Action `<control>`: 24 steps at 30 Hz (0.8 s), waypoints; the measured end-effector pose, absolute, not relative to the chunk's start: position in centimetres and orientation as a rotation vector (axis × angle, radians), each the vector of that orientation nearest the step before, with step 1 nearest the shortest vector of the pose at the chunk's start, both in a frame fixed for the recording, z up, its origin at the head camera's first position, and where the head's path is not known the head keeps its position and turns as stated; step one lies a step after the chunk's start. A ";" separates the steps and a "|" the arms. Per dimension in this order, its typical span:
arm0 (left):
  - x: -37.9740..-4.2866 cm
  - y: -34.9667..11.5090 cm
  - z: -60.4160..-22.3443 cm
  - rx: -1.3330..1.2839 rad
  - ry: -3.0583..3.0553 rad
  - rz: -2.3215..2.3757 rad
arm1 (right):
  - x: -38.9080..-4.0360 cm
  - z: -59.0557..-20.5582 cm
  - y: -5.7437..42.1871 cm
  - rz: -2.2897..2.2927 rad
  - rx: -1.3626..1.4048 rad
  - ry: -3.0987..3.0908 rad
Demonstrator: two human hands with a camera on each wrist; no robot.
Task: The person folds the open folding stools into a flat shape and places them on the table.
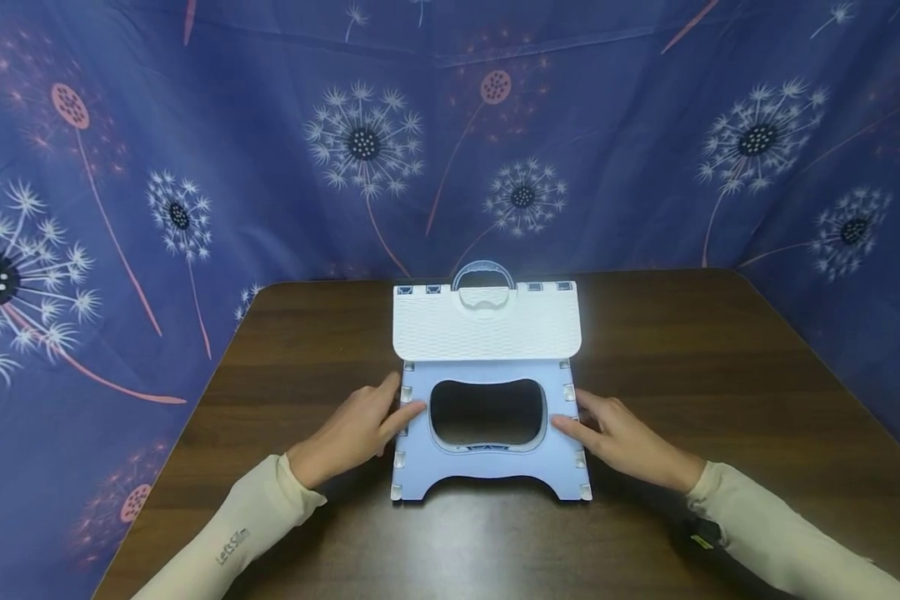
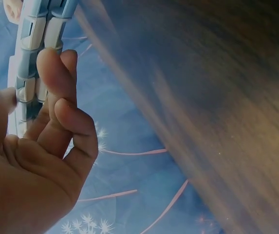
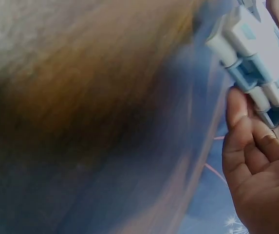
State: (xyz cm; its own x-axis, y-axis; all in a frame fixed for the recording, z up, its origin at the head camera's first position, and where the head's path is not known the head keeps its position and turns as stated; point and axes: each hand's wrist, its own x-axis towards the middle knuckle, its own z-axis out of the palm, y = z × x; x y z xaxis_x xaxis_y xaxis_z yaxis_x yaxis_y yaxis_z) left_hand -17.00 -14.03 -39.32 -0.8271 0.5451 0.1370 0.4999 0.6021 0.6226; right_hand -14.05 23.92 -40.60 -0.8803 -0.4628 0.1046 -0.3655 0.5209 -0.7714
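Note:
A folding step stool (image 1: 487,465) in light blue and white stands in front of me, its blue side panel facing me with a wide oval opening. Its white textured top half (image 1: 435,329) tilts up behind, with a blue carry handle (image 1: 483,266) at the far edge. My left hand (image 1: 352,429) grips the left edge, thumb on the front face and fingers round the side. On the opposite edge my right hand (image 1: 637,437) holds it likewise. Hinged segments of the stool's edge (image 2: 32,53) show beside my fingers in the left wrist view; the right wrist view shows similar segments (image 3: 256,73).
The stool is on a dark brown wooden table (image 1: 307,333). A blue cloth with dandelion prints (image 1: 615,208) hangs behind and at both sides of the table. A small dark object (image 1: 703,533) shows at my right sleeve.

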 end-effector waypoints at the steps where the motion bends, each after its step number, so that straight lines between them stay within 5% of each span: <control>1: -17.0 -14.0 -39.4 0.898 2.742 1.036 | -14.0 -40.6 24.0 -1.292 -0.711 2.635; 24: -16.6 -12.8 -41.4 0.806 2.744 0.745 | -14.2 -41.3 24.3 -1.188 -0.583 2.392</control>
